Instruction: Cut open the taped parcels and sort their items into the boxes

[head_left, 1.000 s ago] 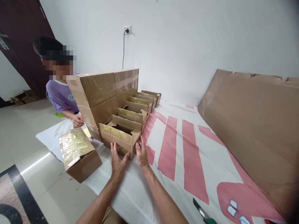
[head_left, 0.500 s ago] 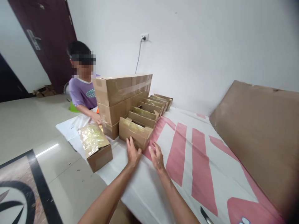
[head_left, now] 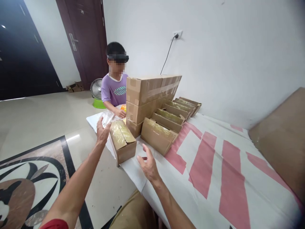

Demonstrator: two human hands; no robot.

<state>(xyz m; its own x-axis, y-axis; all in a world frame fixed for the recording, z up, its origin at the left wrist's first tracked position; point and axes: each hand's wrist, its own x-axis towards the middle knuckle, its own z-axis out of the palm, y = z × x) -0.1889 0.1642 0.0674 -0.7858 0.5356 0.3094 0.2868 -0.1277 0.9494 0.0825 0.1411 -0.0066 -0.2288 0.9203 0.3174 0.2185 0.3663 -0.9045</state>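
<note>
A taped cardboard box [head_left: 126, 152] lies at the near left edge of the table, its top flaps almost meeting. Beside its far left side is my left hand [head_left: 103, 131], fingers spread and holding nothing. My right hand [head_left: 148, 163] hovers to the right of the same box, fingers apart and empty. Just beyond my right hand stands the nearest cardboard box of a row [head_left: 156, 136], tilted, with tape along its upper edge. Several similar boxes [head_left: 170, 117] follow it toward the wall.
Stacked sealed cartons [head_left: 149, 86] form a wall left of the row. Behind them a person in a purple shirt [head_left: 114, 89] has a hand on the table. A large cardboard sheet [head_left: 283, 136] leans at the right. A fan [head_left: 96, 89] stands on the floor.
Both hands have left the nearest box of the row and moved left, to either side of the taped box at the table edge. The view has turned left.
</note>
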